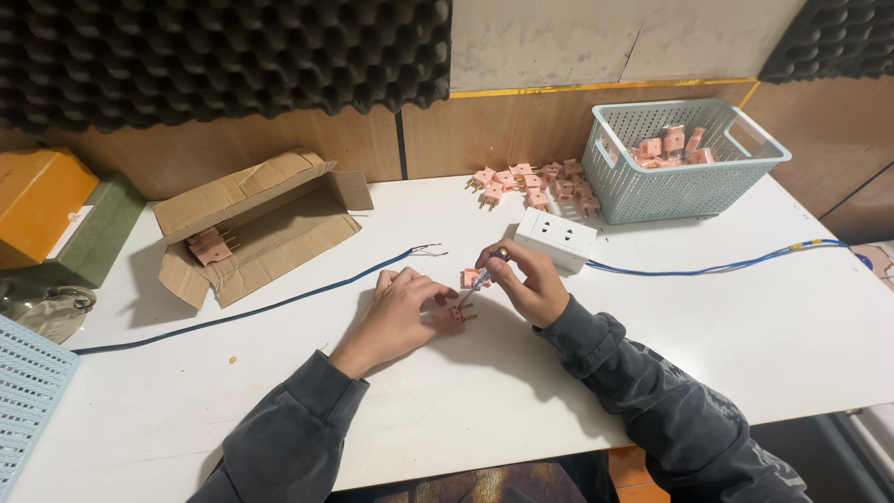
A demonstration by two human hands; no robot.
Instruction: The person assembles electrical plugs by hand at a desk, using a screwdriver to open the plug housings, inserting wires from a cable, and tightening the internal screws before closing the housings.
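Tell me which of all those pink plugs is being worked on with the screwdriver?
The pink plug lying on the table under the left hand's fingertips, with the right hand's screwdriver tip on it. The others sit loose in the basket, the pile beside it and the cardboard box.

We see bare white table [521, 382] in front of both forearms and out to the right, where only the blue cable [708, 270] crosses it. Our left hand [396, 312] and right hand [526, 279] sit close together over a pink plug [456, 315], so little room is left between them. Just beyond the right hand the white socket block [556, 238] closes the way back. Behind it a heap of pink plugs [535, 182] and the pale blue basket [675, 158] fill the far right. To the left, the dark cable [279, 303] runs across, with the open cardboard box [256, 224] past it.
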